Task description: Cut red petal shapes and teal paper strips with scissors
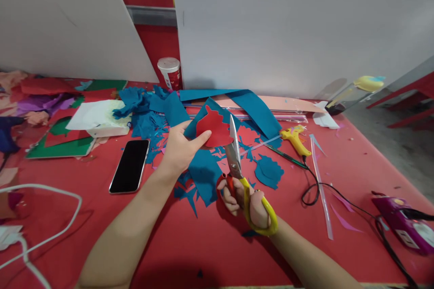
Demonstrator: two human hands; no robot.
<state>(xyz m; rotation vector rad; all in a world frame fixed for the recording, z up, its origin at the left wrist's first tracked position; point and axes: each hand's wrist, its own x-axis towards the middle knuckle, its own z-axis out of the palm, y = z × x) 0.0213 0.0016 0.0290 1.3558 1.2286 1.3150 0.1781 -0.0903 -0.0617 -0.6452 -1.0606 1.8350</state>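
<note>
tabletop (190,244): left hand (178,149) pinches cutout (214,130) edge, scissors (237,167) beside

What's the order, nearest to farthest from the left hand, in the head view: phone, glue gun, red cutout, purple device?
1. Red cutout, held in the left hand.
2. Phone, just to its left.
3. Glue gun, across to the right.
4. Purple device, at the far right edge.
</note>
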